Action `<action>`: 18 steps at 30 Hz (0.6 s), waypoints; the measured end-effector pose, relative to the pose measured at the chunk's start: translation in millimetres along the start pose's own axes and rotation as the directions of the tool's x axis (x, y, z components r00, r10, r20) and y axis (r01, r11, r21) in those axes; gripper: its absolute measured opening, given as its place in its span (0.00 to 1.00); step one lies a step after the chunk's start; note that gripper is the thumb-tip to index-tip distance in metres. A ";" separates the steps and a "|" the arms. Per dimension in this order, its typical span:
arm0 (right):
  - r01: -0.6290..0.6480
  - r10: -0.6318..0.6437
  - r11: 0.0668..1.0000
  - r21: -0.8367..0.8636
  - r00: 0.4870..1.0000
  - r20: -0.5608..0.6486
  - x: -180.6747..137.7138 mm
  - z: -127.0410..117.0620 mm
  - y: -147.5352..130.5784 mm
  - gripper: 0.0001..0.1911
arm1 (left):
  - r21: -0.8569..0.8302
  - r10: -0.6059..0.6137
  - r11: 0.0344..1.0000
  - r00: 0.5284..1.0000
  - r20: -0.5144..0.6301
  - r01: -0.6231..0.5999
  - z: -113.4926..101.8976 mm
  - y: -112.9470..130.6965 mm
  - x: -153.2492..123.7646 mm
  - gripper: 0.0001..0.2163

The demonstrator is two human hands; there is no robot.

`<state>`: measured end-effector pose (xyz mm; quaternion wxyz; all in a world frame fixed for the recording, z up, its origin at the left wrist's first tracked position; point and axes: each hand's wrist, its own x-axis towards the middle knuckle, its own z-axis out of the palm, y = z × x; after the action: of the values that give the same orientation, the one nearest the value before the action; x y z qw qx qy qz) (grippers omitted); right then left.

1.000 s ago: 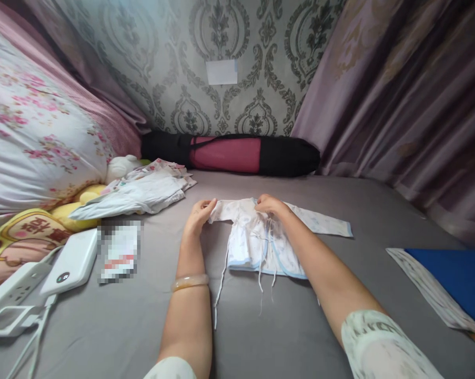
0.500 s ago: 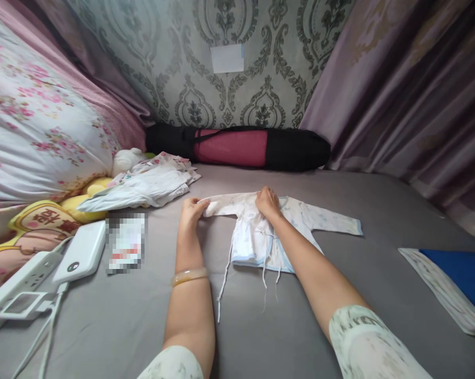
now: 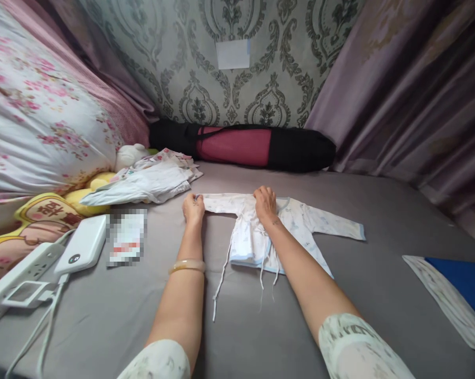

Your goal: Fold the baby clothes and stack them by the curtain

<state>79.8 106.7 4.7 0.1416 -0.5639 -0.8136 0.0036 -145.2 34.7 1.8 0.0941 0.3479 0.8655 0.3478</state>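
Note:
A small white baby shirt (image 3: 256,237) with blue trim and loose ties lies spread on the grey bed sheet (image 3: 261,326). My left hand (image 3: 193,207) pinches the cuff of its left sleeve, which is stretched out flat. My right hand (image 3: 265,204) presses down on the shirt near the collar, fingers curled onto the cloth. The shirt's right sleeve (image 3: 340,227) lies extended to the right, untouched.
A pile of folded baby clothes (image 3: 146,181) lies at the back left beside plush toys (image 3: 43,216) and a floral pillow (image 3: 40,126). A white power bank (image 3: 82,250) and power strip (image 3: 16,273) lie at the left. A rolled mat bag (image 3: 245,147) lines the wall. A blue mat (image 3: 462,279) sits at the right.
My left hand has drawn the left sleeve out to the left and flattened it. My right hand has shifted slightly onto the collar. The view has tilted a little downward.

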 end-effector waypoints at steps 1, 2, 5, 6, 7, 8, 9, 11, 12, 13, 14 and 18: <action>0.021 -0.021 1.000 0.008 1.000 0.021 0.1 0.4 0.5 0.18 | 0.014 -0.002 1.000 1.000 0.009 0.002 -0.4 -0.6 0.8 0.13; 0.030 -0.030 0.999 0.014 0.999 0.037 0.0 0.6 0.7 0.19 | 0.026 -0.005 1.000 1.000 0.021 0.004 -1.0 -0.8 2.0 0.13; 0.011 -0.011 1.000 0.000 0.997 0.075 -1.7 -2.0 -2.0 0.21 | 0.080 -0.011 0.997 0.998 0.060 0.006 -3.7 1.0 5.3 0.14; 0.004 -0.003 1.000 -0.010 0.996 0.090 -2.8 -3.9 -4.2 0.22 | 0.110 -0.001 0.994 0.997 0.073 -0.007 -4.9 2.5 5.8 0.14; -0.003 0.005 1.000 -0.018 0.994 0.106 -4.2 -6.1 -7.3 0.23 | 0.147 0.015 0.989 0.996 0.084 -0.027 -6.4 4.1 5.8 0.14; -0.017 0.019 1.000 -0.019 0.992 0.124 -5.8 -8.4 -10.9 0.24 | 0.188 0.037 0.981 0.995 0.094 -0.054 -7.9 5.9 5.4 0.13; -0.033 0.034 0.999 -0.011 0.989 0.141 -7.6 -10.4 -15.0 0.24 | 0.232 0.062 0.969 0.992 0.106 -0.086 -9.4 7.4 4.5 0.13; -0.066 0.061 0.998 0.024 0.987 0.152 -11.8 -12.8 -23.5 0.22 | 0.313 0.116 0.938 0.985 0.131 -0.152 -12.2 9.5 1.9 0.14; -0.079 0.072 0.996 0.044 0.988 0.140 -14.3 -12.8 -27.4 0.21 | 0.346 0.140 0.921 0.980 0.142 -0.181 -13.4 9.8 0.6 0.14; -0.088 0.081 0.995 0.057 0.989 0.121 -17.0 -11.8 -30.6 0.21 | 0.373 0.161 0.905 0.976 0.149 -0.206 -14.2 9.5 -0.4 0.15; -0.090 0.084 0.994 0.062 0.992 0.095 -19.9 -10.1 -33.1 0.21 | 0.396 0.181 0.889 0.971 0.156 -0.229 -14.7 8.6 -1.1 0.15; -0.087 0.086 0.996 0.035 0.995 0.046 -29.4 0.4 -35.6 0.26 | 0.441 0.251 0.846 0.954 0.167 -0.300 -13.3 2.0 0.8 0.15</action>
<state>56.6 66.8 3.5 0.1336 -0.5957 -0.7911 0.0370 -150.1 29.2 13.0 0.0024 0.4982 0.8582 0.1239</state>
